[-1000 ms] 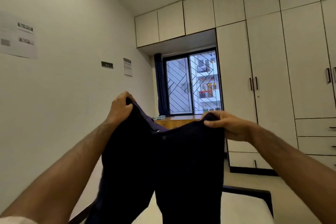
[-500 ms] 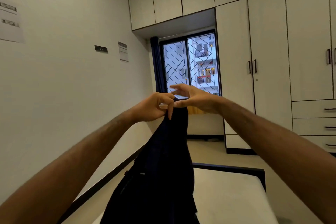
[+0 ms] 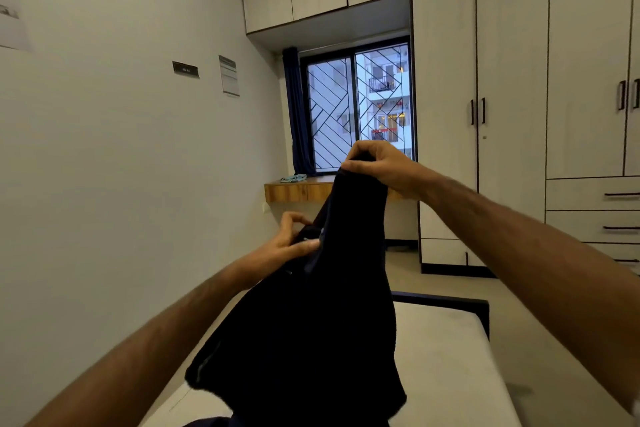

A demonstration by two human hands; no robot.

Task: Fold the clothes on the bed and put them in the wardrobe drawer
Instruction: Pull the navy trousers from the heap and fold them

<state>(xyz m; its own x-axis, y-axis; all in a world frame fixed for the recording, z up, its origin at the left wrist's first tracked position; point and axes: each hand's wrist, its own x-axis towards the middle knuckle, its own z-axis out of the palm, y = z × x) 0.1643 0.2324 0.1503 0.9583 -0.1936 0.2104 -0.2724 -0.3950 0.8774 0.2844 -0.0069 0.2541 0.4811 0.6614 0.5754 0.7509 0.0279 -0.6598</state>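
Right hand [image 3: 382, 166] is pinching the top of the dark garment [image 3: 311, 322], holding it up over the near bed [image 3: 450, 357]; left hand [image 3: 294, 243] is gripping its left edge lower down. Risk: w/ one high pinch the cloth's probably slipping or twisting, so the fold's going crooked.

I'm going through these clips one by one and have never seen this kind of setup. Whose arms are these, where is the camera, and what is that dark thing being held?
There is no machine here: a person wears one wide-angle camera on the head, so you look down along their own bare arms. The right hand grips the top edge of a dark garment and holds it up. The left hand, lower down, pinches the cloth at its side. The garment hangs over a pale bed; whether its lower end touches the mattress I cannot tell. Along the right wall stands a wardrobe with closed drawers. At the far end is a window above a wooden ledge with a small light cloth on it.
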